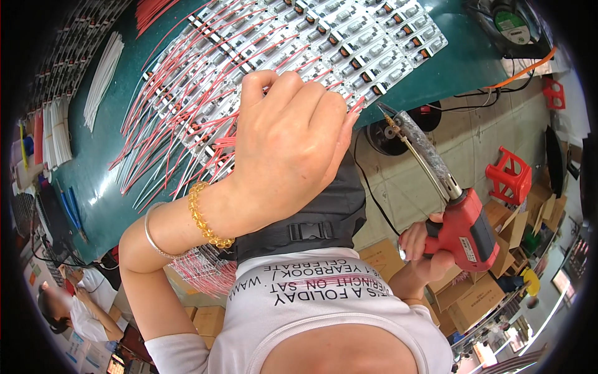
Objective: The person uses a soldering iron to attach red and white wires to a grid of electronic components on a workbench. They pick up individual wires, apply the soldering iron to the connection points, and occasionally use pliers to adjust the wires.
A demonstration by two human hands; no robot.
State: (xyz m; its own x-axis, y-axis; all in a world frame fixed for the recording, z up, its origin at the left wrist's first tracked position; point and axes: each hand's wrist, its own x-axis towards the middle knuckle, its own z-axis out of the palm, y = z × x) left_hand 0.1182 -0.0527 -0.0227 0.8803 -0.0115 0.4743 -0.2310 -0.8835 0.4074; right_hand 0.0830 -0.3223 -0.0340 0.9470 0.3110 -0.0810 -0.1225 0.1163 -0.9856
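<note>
My left hand (289, 140) is closed over the near edge of a batch of silver-white modules (355, 47). A bunch of red wires (224, 142) runs into its curled fingers, and one red wire end pokes out by the thumb. Long red and white wires (146, 140) fan out leftward from the modules. My right hand (430, 246) grips the red and black handle of a soldering gun (464, 230). The gun's tip points up and left, just right of my left fingertips. Whether it touches the wire I cannot tell. The palm side of my left hand is hidden.
The green tabletop (103, 202) holds bundles of white wires (103, 78) and red wires (149, 12) at the left. A small fan (511, 28) stands at the far right. Beyond the edge are a red stool (509, 176), cardboard boxes (476, 305) and, lower left, another person (90, 299).
</note>
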